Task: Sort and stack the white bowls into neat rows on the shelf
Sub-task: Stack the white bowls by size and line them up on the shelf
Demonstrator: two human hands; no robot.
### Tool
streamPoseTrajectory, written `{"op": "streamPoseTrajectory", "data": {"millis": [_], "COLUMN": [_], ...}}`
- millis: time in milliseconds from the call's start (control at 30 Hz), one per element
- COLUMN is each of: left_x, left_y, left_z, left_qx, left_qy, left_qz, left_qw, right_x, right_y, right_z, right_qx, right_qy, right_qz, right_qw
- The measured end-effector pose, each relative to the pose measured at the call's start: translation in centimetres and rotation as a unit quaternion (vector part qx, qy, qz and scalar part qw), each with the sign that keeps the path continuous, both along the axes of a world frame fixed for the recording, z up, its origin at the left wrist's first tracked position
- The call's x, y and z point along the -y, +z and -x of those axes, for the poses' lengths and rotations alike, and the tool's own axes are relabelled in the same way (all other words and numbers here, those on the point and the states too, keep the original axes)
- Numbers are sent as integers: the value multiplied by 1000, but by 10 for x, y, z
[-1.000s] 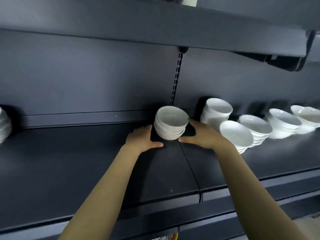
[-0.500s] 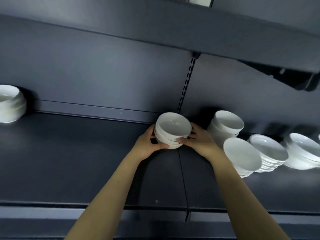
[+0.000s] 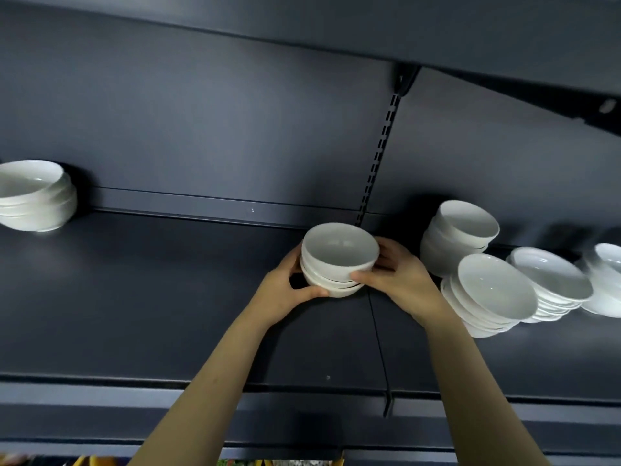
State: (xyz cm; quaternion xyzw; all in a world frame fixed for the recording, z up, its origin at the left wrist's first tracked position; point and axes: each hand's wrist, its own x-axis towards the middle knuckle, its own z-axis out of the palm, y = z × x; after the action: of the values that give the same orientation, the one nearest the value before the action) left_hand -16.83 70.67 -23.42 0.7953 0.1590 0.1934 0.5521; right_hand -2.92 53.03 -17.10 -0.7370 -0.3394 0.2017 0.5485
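A small stack of white bowls [image 3: 339,257] sits at the middle of the dark shelf [image 3: 168,297], near the back wall. My left hand [image 3: 285,292] grips its left side, thumb curled under the lowest bowl. My right hand [image 3: 400,279] grips the right side, thumb on the front. To the right stand a taller stack of deep bowls [image 3: 460,235], a leaning stack of shallow bowls [image 3: 490,294], another shallow stack [image 3: 551,284] and a further stack [image 3: 605,280] at the frame edge. At far left another stack of bowls [image 3: 33,195] stands alone.
An upper shelf [image 3: 403,25] overhangs the bowls, with a bracket [image 3: 405,80] and a slotted upright [image 3: 379,156] on the back wall. A seam [image 3: 378,338] divides the shelf below the held stack. Coloured goods [image 3: 268,462] show under the shelf's front lip.
Both hands have closed in around the middle stack, from resting beside it to gripping it. The camera has tilted up and moved left, bringing the far-left stack into view.
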Motion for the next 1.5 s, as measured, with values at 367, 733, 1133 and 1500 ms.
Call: {"op": "streamPoseTrajectory", "data": {"millis": [367,733,1133,1500], "left_x": [-2,-7,-6,-1], "left_y": [-6,-12,-12,-6], "left_z": [1,-2,-2,-5], "left_qx": [17,19,3,-74], "left_qy": [-20,-21,-9,3], "left_qz": [-28,-73,-96,-75], "left_qw": [999,997,995,994], "right_x": [-4,-7,-1,-2], "right_y": [9,-6,-2,6], "right_z": [10,26,14,-18], "right_qx": [48,24,49,-54], "right_qy": [-25,-68,-50,106], "right_qz": [82,24,61,60], "right_qw": [995,997,996,991]}}
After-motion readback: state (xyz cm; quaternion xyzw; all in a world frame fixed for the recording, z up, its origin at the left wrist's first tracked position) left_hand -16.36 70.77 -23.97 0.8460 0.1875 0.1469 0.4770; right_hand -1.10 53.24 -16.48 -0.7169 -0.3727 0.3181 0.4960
